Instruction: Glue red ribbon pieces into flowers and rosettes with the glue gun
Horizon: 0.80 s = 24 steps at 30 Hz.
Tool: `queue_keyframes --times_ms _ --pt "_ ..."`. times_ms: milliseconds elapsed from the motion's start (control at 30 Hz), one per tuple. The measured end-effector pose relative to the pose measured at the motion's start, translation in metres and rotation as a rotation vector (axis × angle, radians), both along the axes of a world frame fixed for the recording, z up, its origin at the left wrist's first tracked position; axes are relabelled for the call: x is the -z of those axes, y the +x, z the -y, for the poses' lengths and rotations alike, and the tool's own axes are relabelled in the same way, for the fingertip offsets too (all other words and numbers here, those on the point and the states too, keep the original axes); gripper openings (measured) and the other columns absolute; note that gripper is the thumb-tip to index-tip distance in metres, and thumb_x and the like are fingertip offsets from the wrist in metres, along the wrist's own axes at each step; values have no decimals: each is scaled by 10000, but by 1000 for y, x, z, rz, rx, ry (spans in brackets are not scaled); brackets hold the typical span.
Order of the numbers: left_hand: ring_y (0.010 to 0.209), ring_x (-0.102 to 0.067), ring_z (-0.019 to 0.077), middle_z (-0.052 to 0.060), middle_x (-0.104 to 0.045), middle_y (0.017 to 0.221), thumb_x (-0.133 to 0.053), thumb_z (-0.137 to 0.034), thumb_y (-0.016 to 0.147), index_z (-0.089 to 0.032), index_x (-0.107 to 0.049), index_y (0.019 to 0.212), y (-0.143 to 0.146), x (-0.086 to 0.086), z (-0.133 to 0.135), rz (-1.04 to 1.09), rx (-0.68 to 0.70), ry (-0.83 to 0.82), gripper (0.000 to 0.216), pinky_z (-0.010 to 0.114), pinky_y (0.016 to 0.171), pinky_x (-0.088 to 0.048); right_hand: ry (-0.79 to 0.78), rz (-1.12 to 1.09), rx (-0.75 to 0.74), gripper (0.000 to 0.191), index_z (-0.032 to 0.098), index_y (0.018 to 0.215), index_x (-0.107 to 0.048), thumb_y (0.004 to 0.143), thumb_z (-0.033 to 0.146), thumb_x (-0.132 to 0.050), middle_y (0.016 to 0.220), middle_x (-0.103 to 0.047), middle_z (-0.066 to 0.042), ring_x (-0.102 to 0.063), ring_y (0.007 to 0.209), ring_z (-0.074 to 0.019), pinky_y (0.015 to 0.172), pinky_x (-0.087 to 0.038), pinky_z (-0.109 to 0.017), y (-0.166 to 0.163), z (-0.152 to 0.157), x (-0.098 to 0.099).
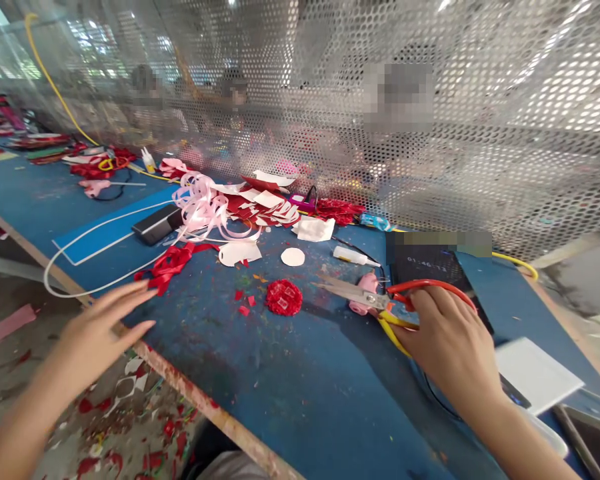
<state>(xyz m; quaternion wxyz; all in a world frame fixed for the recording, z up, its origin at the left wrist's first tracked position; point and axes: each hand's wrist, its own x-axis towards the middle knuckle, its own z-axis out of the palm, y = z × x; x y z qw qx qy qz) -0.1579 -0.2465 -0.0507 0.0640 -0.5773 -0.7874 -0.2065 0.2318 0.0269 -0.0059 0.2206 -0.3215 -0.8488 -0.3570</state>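
Observation:
My left hand (103,333) is over the table's front edge, fingers stretched out and apart. Nothing is in it, and its fingertips are close to a crumpled red ribbon (169,267). At the right, my right hand (453,340) is closed around the handles of scissors (350,291), one loop red and the other yellow. The blades point left, a little apart. Beneath them is a small pink bundle (365,293). A round red rosette (283,297) lies left of the blade tips, with small red scraps (245,305) beside it.
Behind the rosette are a white paper disc (293,257), a cut white sheet (240,253) and a white glue tube (355,256). Pink ribbon coils (203,203) and paper scraps (263,200) lie against the perforated metal screen (320,100). A dark device (430,267) rests at right.

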Motion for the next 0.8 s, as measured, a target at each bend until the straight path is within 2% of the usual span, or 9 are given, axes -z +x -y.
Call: queue_keyframes --times_ms 67,133,267,333,367,467,567,700,800 --pt "1245 -470 253 0 -381 1449 -471 -405 883 -329 -486 1279 27 -9 -45 16 160 -30 403 396 1020 -420 6 3 9 215 210 681 -459 851 325 -396 656 -536 -54 -537 633 -218 584 -383 -298 1 -1 0" --pt "1272 -444 225 18 -407 1435 -458 -438 889 -300 -519 1252 51 -13 -88 81 370 -155 393 364 1054 -380 8 -9 9 211 211 681 -459 847 326 -401 657 -539 -52 -538 637 -217 585 -380 -297 2 0 -1" --pt "1376 -268 232 92 -301 1494 -533 -506 826 -206 -344 1390 87 -7 -154 112 618 -232 666 381 1121 -257 -30 -50 14 167 212 713 -467 823 336 -452 685 -558 -55 -546 651 -222 594 -383 -302 4 2 -3" --pt "1390 -212 284 152 -278 1493 -658 -561 690 -145 -287 1411 98 -1 -176 116 634 -258 911 419 1125 -229 -81 -61 39 148 214 740 -469 805 345 -493 720 -577 -65 -555 671 -229 613 -394 -307 6 3 -5" --pt "1377 -247 297 170 -305 1478 -683 -561 656 -132 -288 1407 102 1 -184 127 628 -274 951 418 1110 -258 -106 -66 56 153 216 747 -464 798 351 -513 739 -587 -71 -560 688 -234 626 -400 -309 7 4 -6" --pt "1262 -446 285 162 -450 1389 -671 -505 676 -143 -333 1379 105 3 -200 144 612 -274 861 374 1023 -382 -144 -95 90 190 222 736 -447 789 379 -539 769 -598 -80 -566 712 -236 661 -413 -310 13 4 -13" --pt "1190 -515 266 127 -499 1347 -651 -441 698 -180 -349 1363 99 -5 -209 131 585 -216 776 358 980 -419 -141 -166 114 186 211 761 -473 790 387 -523 783 -585 -78 -558 726 -230 683 -423 -313 19 4 -22" --pt "1241 -450 306 175 -459 1362 -612 -432 730 -124 -322 1363 92 -20 -225 104 475 -118 761 431 1027 -361 -153 -253 138 173 209 797 -503 782 381 -519 806 -566 -78 -547 763 -229 707 -432 -323 26 7 -34" --pt "1344 -279 363 207 -384 1415 -626 -461 723 -97 -391 1317 105 -20 -230 36 462 -84 735 509 1084 -245 -149 -310 140 194 216 747 -482 777 404 -516 806 -567 -86 -544 765 -230 710 -433 -328 29 9 -40"
